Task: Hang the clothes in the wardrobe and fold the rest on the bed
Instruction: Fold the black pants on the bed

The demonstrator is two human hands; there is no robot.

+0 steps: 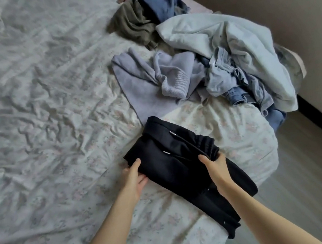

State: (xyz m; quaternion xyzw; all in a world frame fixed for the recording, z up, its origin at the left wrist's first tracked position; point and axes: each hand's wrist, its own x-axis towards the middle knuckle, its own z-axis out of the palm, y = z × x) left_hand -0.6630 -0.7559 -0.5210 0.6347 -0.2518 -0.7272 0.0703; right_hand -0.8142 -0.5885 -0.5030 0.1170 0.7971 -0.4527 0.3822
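We see folded black trousers (pixel 184 160) lying at the bed's (pixel 41 118) near edge, one end hanging over it. The left hand (pixel 135 179) grips their left side, the right hand (pixel 217 166) their right. Unfolded clothes (pixel 198 58) lie heaped further back on the bed.

Soft, dim daylight, brighter over the bed (pixel 28 99) on the left; shadows faint. Wide-angle bending curves the edges, and the whole picture looks slightly soft.
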